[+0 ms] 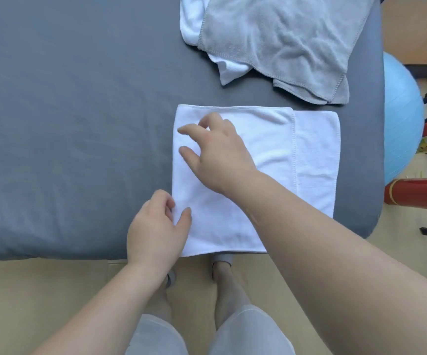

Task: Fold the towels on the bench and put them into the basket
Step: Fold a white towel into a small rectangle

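A white towel lies partly folded on the grey bench near its front right corner; the top layer stops short of the right edge, leaving a strip of the lower layer showing. My left hand is at the towel's near left edge, thumb on top and fingers curled at the edge, pinching it. My right hand reaches across the towel's upper left part with its fingers spread and loosely bent, holding nothing. A crumpled grey towel lies at the back on another white towel. No basket is in view.
The bench's front edge runs just past the towel, with my legs and shoes on the tan floor below. To the right of the bench are a blue exercise ball and red fire extinguishers.
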Available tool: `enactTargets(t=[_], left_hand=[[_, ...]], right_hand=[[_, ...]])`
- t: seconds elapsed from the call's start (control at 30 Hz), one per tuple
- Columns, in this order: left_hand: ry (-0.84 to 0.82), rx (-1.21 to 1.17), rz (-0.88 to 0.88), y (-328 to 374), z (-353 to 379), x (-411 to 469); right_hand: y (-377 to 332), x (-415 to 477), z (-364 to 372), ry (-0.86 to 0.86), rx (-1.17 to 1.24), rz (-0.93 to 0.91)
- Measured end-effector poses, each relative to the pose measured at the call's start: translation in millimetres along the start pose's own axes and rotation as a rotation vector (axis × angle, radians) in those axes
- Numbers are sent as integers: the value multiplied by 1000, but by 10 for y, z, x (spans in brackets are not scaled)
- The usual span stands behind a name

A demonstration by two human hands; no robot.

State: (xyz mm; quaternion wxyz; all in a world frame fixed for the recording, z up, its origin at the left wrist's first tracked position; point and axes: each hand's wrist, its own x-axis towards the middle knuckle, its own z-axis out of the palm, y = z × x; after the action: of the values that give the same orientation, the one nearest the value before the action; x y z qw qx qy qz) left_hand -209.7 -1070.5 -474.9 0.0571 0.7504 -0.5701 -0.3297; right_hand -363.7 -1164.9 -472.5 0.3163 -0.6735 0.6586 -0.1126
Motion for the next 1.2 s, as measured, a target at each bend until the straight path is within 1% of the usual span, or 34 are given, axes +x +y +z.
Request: enactTargets(t=[0.1,0.17,0.27,0.37,0.47,0.6,0.77,0.87,0.97,1.03,1.1,1.13,1.2], left_hand=[[-101,87,-86,-202,-34,37],[-158,124,-69,-247,-9,47],[-219,129,-35,-239,25,99],[-260,72,-21,-260,-4,159],[-268,36,-26,-379,-120,216],[-221,33,-44,-672,-415,354],[-130,63,-78,-1163,-900,606],[-60,80,-114,-1488,-1215,731],[-3,82,-162,-1777,-1474,818],[24,74,-181,-1889,-1580,839],[58,72,-181,-1912,-1631,831],[74,78,-160,-1888,-1636,818],[85,70,-66,-1762,-1598,768]], right_hand=[[-161,153,165,-88,-151,52],[-217,202,266,-159,-252,98],[-259,211,380,-122,-374,101],[-310,233,408,-86,-367,133],[-418,285,429,-78,-279,168],[-724,416,566,-72,-124,140],[-1324,697,899,-95,-7,44],[-1722,857,1097,-114,26,-13],[-2049,975,1241,-159,2,-81],[-2147,1017,1291,-208,-34,-121],[-2122,1006,1295,-261,-16,-132],[-2070,977,1281,-259,23,-132],[-1901,870,1220,-157,125,-121]])
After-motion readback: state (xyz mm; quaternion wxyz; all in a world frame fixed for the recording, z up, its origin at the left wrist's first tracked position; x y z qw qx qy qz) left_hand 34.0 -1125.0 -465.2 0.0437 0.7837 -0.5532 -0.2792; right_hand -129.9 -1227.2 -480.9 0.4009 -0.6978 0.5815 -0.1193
